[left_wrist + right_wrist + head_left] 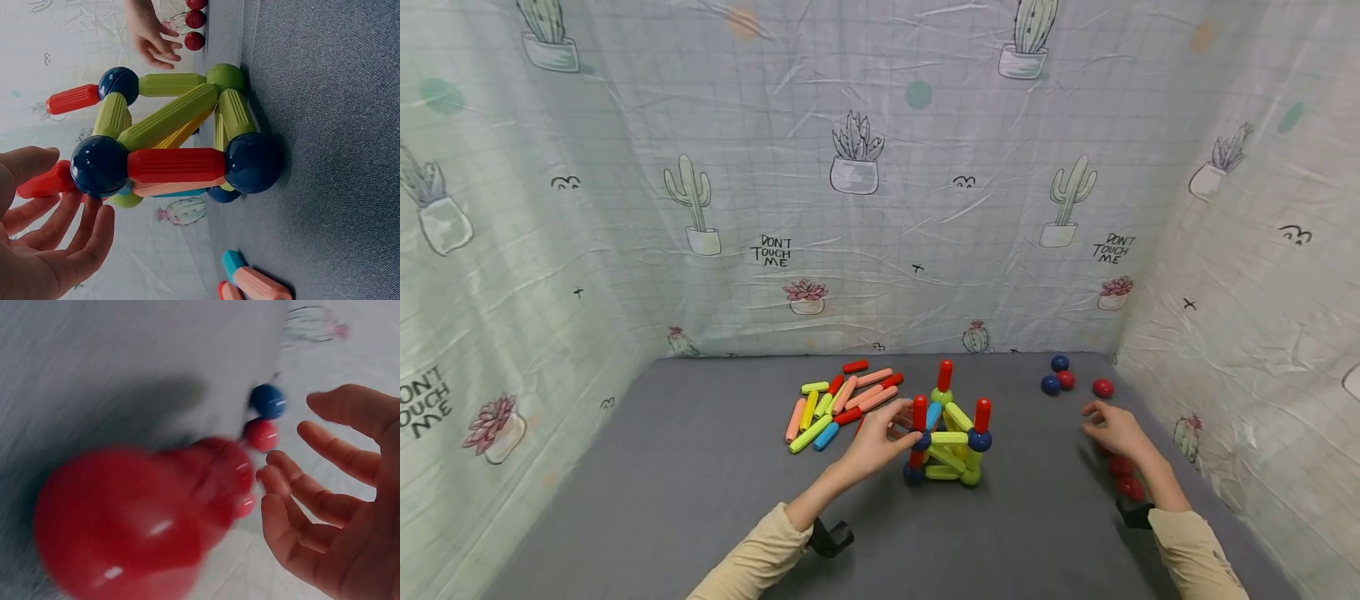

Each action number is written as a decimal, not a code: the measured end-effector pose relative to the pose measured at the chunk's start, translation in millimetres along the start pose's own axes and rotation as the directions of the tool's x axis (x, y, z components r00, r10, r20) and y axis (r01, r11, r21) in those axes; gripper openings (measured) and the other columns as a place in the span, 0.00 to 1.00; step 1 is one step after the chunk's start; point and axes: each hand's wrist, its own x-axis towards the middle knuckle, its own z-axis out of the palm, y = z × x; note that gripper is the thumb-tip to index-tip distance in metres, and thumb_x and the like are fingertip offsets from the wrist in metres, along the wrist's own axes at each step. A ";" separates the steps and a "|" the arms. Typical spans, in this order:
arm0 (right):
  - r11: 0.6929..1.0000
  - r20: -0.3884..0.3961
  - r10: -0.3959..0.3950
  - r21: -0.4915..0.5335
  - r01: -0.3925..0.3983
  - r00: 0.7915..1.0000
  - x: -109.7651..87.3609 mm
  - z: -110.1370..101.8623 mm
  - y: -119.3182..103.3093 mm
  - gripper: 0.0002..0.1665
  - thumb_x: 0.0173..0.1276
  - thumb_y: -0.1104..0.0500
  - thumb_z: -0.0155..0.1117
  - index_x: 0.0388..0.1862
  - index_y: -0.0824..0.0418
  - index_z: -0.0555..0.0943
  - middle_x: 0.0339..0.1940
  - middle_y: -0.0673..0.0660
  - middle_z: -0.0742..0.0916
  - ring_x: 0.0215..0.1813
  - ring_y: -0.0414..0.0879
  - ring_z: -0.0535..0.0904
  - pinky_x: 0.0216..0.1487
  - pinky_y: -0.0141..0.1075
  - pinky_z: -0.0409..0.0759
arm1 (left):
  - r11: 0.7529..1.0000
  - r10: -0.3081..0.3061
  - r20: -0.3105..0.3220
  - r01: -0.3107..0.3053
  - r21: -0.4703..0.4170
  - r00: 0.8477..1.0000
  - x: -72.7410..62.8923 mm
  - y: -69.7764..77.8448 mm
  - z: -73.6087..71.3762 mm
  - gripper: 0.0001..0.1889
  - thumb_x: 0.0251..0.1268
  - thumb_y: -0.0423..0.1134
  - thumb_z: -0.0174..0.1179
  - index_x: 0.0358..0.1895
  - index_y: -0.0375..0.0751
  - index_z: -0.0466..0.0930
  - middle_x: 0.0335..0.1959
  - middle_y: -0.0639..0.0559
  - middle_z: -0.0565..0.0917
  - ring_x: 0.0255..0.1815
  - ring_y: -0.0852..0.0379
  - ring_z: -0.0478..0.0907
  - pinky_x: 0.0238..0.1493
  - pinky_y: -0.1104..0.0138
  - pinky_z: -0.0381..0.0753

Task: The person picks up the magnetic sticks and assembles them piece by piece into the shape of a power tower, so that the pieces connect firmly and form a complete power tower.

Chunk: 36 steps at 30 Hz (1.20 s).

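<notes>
A frame of magnetic building sticks and balls [951,437] stands on the grey table, with green, yellow, blue and red sticks and blue and green balls at the corners. Three red sticks point up from its top balls. My left hand [880,433] holds the near left upright, thumb and fingers about the upper blue ball [100,165] and the base of its red stick [47,181]. Off to the right, my right hand [1117,429] hovers over red balls [1126,475] with fingers loosely bent and nothing between them. In the right wrist view the closest red ball [119,525] is blurred.
Loose sticks [842,400] in red, pink, yellow, green and blue lie left of the frame. Blue balls [1051,385] and more red balls [1102,388] sit at the back right. A cactus-print curtain [880,225] encloses the table's back and sides.
</notes>
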 end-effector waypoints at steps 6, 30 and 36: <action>0.988 0.012 -0.003 -0.157 0.005 1.000 5.1 4.8 18.6 0.15 0.53 0.61 0.62 0.37 0.71 0.76 0.30 0.67 0.82 0.34 0.59 0.76 0.34 0.49 0.73 | 1.000 0.002 0.000 -0.002 0.002 1.000 -0.4 0.3 -1.5 0.20 0.58 0.37 0.57 0.54 0.40 0.69 0.44 0.43 0.80 0.40 0.52 0.78 0.38 0.65 0.78; 0.909 -0.138 -0.410 0.016 0.416 0.902 38.7 -36.2 -127.4 0.19 0.55 0.59 0.65 0.46 0.62 0.76 0.37 0.57 0.82 0.35 0.45 0.74 0.34 0.36 0.75 | 1.000 -0.015 -0.015 0.015 -0.001 1.000 1.6 -1.5 -1.9 0.18 0.59 0.37 0.57 0.53 0.40 0.71 0.41 0.44 0.80 0.39 0.52 0.79 0.33 0.68 0.78; 0.815 -0.183 -0.572 -0.018 0.579 0.800 54.4 -37.1 -184.5 0.21 0.55 0.60 0.66 0.48 0.63 0.75 0.44 0.58 0.82 0.42 0.49 0.74 0.43 0.45 0.74 | 1.000 0.023 -0.026 -0.022 0.012 0.999 2.4 -2.8 0.3 0.18 0.60 0.38 0.56 0.53 0.40 0.71 0.43 0.43 0.80 0.39 0.51 0.79 0.33 0.68 0.78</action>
